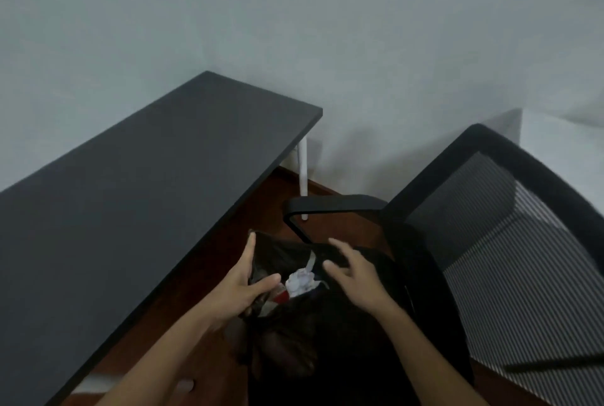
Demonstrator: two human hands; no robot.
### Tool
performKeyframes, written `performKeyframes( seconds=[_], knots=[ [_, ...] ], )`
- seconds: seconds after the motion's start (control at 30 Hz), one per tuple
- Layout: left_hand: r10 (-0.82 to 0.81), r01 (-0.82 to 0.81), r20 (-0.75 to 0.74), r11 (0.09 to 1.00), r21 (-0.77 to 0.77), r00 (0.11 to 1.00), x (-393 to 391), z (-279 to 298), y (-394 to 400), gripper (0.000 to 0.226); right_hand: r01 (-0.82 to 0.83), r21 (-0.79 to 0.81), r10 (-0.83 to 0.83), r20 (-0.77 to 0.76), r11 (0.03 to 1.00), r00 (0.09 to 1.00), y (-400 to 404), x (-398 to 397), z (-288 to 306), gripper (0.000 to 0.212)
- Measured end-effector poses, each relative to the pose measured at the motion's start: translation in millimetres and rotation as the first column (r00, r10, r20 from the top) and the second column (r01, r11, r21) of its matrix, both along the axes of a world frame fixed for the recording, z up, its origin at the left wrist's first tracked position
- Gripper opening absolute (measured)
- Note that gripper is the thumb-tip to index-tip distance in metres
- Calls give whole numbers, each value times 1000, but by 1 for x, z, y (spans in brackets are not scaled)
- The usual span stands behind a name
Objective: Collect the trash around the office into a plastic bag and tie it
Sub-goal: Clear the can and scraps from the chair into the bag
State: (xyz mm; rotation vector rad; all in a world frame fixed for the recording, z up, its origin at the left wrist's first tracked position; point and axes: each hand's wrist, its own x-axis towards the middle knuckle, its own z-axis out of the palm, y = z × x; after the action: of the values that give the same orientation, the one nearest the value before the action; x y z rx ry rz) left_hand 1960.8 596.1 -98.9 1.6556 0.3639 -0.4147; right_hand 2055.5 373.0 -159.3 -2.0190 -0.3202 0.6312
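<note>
A: Where is the bag?

B: Low in the middle of the frame. A black plastic bag (294,333) sits on the seat of a black office chair (510,242), whose mesh back fills the right side. The chair's armrest (333,203) curves just above the bag's mouth.

A: Is it open, and what is in it?

B: The mouth is open toward the camera. Inside, near the centre, lies crumpled white paper (302,283) with a pale strip sticking up from it. Just to its lower left is a scrap with red and white on it (279,297); the blur keeps me from saying what that is. The rest of the inside is too dark to read.

A: And the hands?

B: The left hand (242,288) is at the bag's left rim, fingers long and mostly straight, thumb spread toward the paper. It seems to hold the rim's plastic between thumb and fingers, but the dark film makes the grip hard to confirm. The right hand (353,271) hovers over the right side of the mouth, fingers spread and slightly curled, nothing in it. Whether its fingertips touch the plastic, I cannot tell.

A: What else is around?

B: A dark desk (137,196) runs from the lower left up toward the centre, with a white leg (303,170) showing under its far corner. Reddish-brown floor (271,196) shows between desk and chair. A pale grey wall (294,13) fills the upper half.
</note>
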Motion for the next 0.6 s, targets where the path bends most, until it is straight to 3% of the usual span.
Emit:
performKeyframes(
  seconds=[0.07,0.17,0.23,0.3,0.37,0.47,0.6],
  knots=[
    [27,-27,45,1000,-3,999,-18,32,-2,103,89,-111,-63,221,990,973,-28,7,47,43],
    [38,-41,120,999,24,992,-33,61,-6,118,232,-245,-65,542,941,838,-88,28,99,30],
    [53,-67,193,996,64,980,-51,87,-11,108,419,-406,-19,700,813,714,-136,32,137,29],
    [66,-88,246,993,78,967,-68,106,-11,101,579,-581,14,713,573,701,-181,33,163,37],
    [75,-102,273,991,84,959,-82,121,-7,100,576,-708,-57,610,409,791,-215,24,174,53],
    [148,-174,283,982,67,948,-117,140,3,96,483,-736,-201,443,475,873,-240,-15,166,73],
    [179,-212,308,974,76,934,-166,150,11,96,574,-672,-284,501,468,817,-242,-44,169,37]
  ],
)
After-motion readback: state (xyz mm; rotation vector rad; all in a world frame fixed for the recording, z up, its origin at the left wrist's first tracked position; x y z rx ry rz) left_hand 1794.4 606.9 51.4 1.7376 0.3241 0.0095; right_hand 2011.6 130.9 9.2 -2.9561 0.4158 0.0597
